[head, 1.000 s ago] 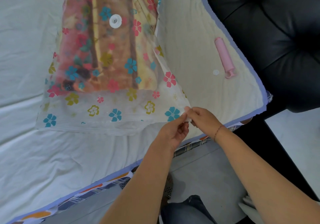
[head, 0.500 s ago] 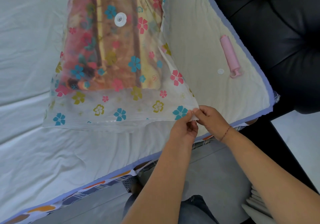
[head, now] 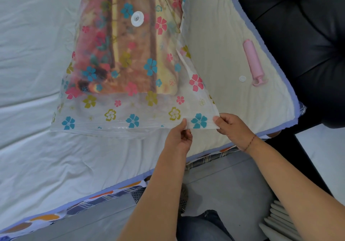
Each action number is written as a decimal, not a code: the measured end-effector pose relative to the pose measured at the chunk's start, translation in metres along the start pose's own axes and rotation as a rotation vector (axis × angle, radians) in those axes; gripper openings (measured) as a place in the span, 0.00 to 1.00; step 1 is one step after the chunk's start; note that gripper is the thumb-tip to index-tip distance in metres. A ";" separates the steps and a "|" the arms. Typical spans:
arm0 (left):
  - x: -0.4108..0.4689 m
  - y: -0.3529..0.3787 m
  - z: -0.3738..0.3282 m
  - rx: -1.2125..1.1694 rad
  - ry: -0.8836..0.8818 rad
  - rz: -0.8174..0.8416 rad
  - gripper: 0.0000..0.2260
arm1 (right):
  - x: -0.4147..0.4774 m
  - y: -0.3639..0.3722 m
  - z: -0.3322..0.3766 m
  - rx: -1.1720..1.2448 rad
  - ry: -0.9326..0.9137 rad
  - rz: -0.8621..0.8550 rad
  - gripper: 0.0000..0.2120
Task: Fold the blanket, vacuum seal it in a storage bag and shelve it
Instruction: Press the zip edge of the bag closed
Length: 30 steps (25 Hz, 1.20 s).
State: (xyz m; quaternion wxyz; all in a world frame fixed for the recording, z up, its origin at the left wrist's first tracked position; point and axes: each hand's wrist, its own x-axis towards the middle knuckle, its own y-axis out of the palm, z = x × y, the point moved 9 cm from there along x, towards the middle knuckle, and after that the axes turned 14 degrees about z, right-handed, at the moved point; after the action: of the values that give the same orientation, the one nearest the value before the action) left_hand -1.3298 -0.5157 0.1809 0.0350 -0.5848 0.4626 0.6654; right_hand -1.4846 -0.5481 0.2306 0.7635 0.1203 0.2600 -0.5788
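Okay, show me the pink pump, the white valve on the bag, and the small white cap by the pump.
pink pump [head: 252, 59]: head view, middle of its barrel.
white valve [head: 137, 18]: head view, centre of the round disc.
small white cap [head: 242, 78]: head view, centre of the cap.

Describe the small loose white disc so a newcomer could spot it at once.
Start at the cream quilted pad on the right side of the bed. A pink hand pump lies on it; the disc sits just left of the pump's flared near end. Unlike the bigger white valve on the flowered bag, it lies loose.
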 end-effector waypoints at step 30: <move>0.008 -0.030 -0.040 -0.048 0.000 -0.042 0.08 | 0.005 0.039 -0.007 0.245 -0.063 -0.396 0.20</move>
State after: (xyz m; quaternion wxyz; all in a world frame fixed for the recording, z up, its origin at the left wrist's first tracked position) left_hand -1.2846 -0.5289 0.1614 0.0349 -0.5950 0.4343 0.6754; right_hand -1.4487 -0.5369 0.2178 0.6224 0.1406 0.1822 -0.7481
